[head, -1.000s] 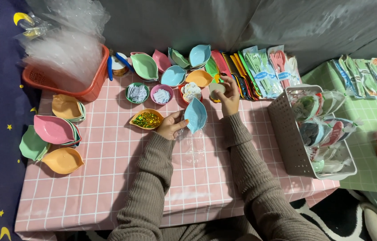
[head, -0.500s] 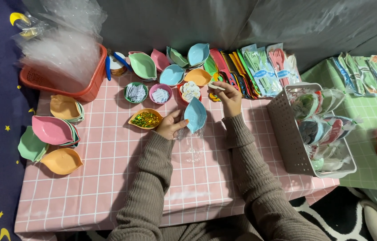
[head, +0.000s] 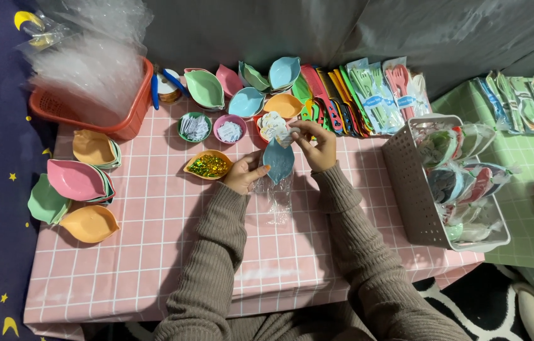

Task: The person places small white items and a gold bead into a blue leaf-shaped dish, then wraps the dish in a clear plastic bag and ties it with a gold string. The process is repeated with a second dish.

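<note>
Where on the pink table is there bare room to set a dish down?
Free: the pink checked tablecloth near the front edge, left of the left hand, below the stacked leaf-shaped dishes. Smaller patch between the right hand and white slotted basket. Crowded: back row of small bowls.

ribbed grey-brown knit sleeves (head: 216, 252) with snug cuffs

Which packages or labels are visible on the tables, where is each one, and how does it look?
Clear plastic bags: piled in the red basket, far left corner; crinkled, transparent.
Packaged plastic cutlery sets: far edge of the pink table; flat clear packs, green and pink.
More cutlery packs: on the green table, right.
Small white label: in the right hand, over the blue leaf-shaped dish that the left hand holds.
</note>
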